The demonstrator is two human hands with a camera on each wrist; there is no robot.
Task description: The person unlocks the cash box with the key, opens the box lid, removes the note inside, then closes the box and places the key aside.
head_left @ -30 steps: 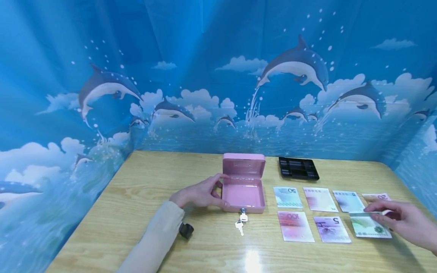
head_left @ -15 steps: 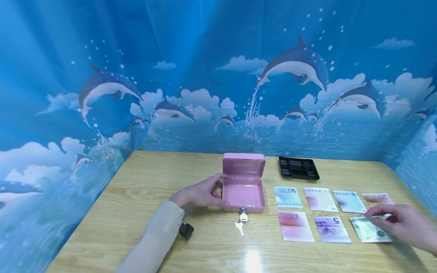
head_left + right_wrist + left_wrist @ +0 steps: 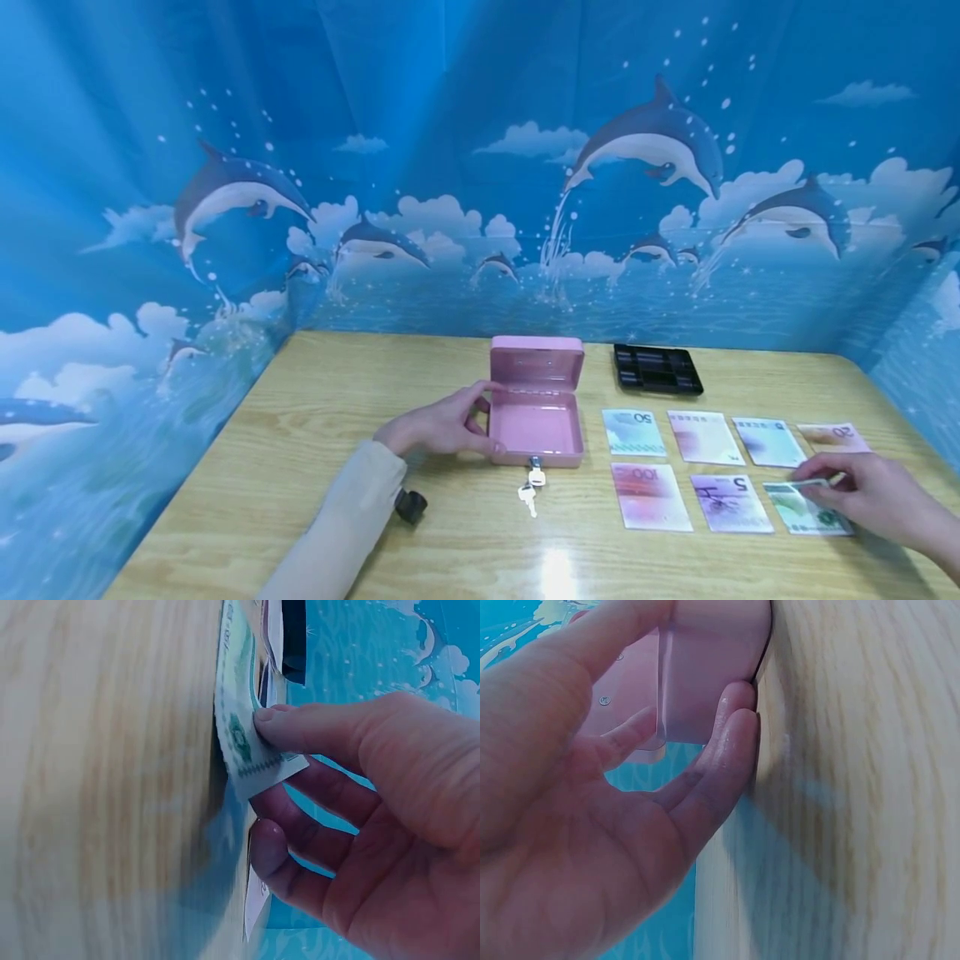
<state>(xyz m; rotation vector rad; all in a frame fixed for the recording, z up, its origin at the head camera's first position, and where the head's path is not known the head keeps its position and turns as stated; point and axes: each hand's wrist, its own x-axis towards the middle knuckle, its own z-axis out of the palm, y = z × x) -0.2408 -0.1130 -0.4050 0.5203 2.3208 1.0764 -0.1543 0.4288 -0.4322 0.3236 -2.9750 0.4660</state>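
Observation:
A pink cash box (image 3: 535, 429) stands on the wooden table with its lid (image 3: 536, 364) raised. My left hand (image 3: 446, 422) holds the box's left side, thumb at the front corner and index finger towards the hinge; in the left wrist view, other fingers (image 3: 735, 742) rest low against the pink wall. Keys (image 3: 531, 490) hang from the lock at the front. My right hand (image 3: 873, 492) pinches a green banknote (image 3: 802, 510) between thumb and fingers. In the right wrist view, the banknote (image 3: 244, 712) bends where the thumb presses it, and its near end is off the table.
Several other banknotes lie flat in two rows, among them a red 100 note (image 3: 651, 497), a purple 5 note (image 3: 729, 503) and a blue 50 note (image 3: 633, 433). Behind them lies a black compartment tray (image 3: 657, 370). A dolphin-print curtain (image 3: 450, 167) borders the table.
My right hand has shifted slightly left and towards me, its fingers curling more around the green banknote's upper edge, which now bends up. My left hand and the cash box stay put.

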